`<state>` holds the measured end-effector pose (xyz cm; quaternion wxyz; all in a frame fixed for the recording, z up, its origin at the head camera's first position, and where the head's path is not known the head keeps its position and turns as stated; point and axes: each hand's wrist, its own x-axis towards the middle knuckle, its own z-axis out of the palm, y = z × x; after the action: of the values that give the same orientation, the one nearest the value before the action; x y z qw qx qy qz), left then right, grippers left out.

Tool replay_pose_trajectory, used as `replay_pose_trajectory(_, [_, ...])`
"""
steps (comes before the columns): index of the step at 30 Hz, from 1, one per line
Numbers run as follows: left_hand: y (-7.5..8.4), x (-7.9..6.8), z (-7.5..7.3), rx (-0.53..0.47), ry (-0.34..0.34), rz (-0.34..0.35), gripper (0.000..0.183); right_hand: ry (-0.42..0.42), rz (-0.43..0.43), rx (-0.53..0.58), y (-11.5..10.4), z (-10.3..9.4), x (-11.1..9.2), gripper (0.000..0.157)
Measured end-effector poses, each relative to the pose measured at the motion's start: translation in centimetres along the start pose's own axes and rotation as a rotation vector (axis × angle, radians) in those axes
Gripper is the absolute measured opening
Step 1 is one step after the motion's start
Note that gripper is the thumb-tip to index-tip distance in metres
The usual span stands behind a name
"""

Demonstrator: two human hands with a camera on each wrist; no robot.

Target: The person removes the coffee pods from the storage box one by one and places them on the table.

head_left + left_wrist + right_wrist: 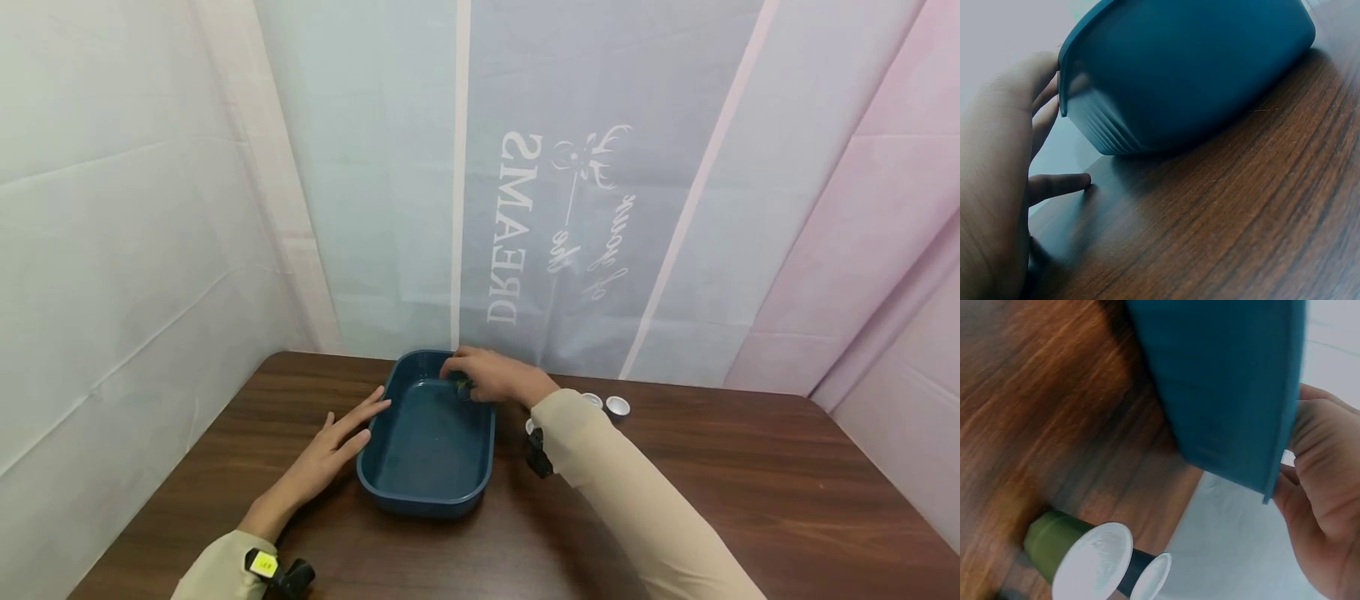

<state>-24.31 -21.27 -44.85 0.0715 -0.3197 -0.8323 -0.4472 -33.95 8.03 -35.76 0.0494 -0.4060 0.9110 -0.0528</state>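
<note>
A deep blue rectangular plastic bin [431, 454] stands on the table. My left hand [327, 454] lies along the bin's left side, fingers stretched out, with fingertips at the rim; in the left wrist view one finger points out above the tabletop. Over the bin's far right corner, my right hand [491, 375] bends its fingers down inside the rim. It pinches a small dark coffee capsule [464, 388], mostly covered by the fingers. In the right wrist view, a green capsule [1054, 544] and a dark capsule [1137, 565], both with pale lids, lie on the table near that hand.
Several capsules with whitish lids, one of them a capsule [617, 407] near the back edge, lie right of the bin, partly behind the right sleeve [637, 492]. The brown wooden table [750, 475] ends at a hanging printed cloth [397, 208].
</note>
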Motion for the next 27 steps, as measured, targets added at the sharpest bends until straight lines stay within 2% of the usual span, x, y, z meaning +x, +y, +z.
replay_pose_trajectory(4, [-0.2,-0.1,0.0,0.005,-0.007,-0.010,0.047,-0.031,0.000,0.020,-0.2,-0.1,0.1,0.051])
replay_pose_trajectory(12, [-0.6,-0.1,0.2,0.000,-0.024,-0.021,0.046,-0.034,-0.083,0.106,0.1,0.9,0.6,0.050])
replay_pose_trajectory(18, [-0.3,0.0,0.1,0.005,-0.015,-0.008,0.047,0.006,-0.093,0.109,-0.1,1.3,1.1,0.050])
replay_pose_trajectory(23, [-0.3,0.1,0.1,0.002,-0.001,-0.011,0.048,-0.006,-0.063,0.113,-0.4,1.4,1.4,0.052])
replay_pose_trajectory(27, [-0.3,0.1,0.1,-0.007,0.006,-0.011,0.046,-0.014,-0.052,0.099,-0.5,1.6,1.5,0.048])
